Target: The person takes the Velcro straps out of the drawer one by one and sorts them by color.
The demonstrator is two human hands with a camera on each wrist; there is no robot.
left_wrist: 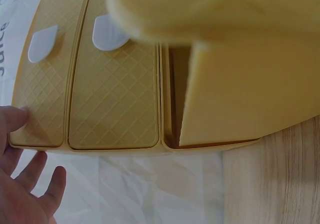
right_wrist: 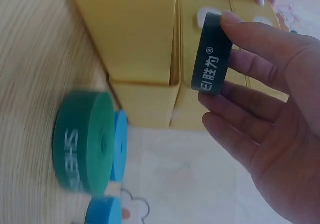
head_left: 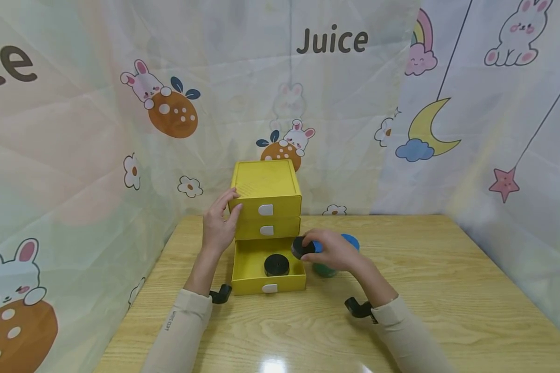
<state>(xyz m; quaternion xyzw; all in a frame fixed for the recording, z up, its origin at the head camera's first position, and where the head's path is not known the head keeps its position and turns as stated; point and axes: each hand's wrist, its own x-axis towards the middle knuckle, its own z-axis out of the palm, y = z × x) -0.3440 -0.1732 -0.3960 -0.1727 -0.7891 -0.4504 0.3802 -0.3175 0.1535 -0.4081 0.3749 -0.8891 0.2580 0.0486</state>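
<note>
Black roll (right_wrist: 212, 54) pinched in right hand (head_left: 332, 249), left hand (head_left: 218, 228) around corner of yellow cabinet (head_left: 267, 177)

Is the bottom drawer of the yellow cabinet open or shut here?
Open: the bottom drawer juts out past the middle drawer, and its inside shows, with a black roll lying in it.

- Yellow drawer cabinet (head_left: 263, 178): smooth-looking plastic with a soft sheen
- Drawer fronts (left_wrist: 115, 104): plastic, embossed with a raised diamond lattice
- White pulls (head_left: 265, 210): smooth plastic
- Black tape roll (right_wrist: 212, 56): smooth, mostly matt outer face
- Green tape roll (right_wrist: 75, 134): smooth, satin
- Tabletop (head_left: 448, 300): wood-grained, glossy where light reflects
- Backdrop (head_left: 350, 103): creased, cloth-like sheeting
- Sleeves (head_left: 179, 326): matt cloth
</note>
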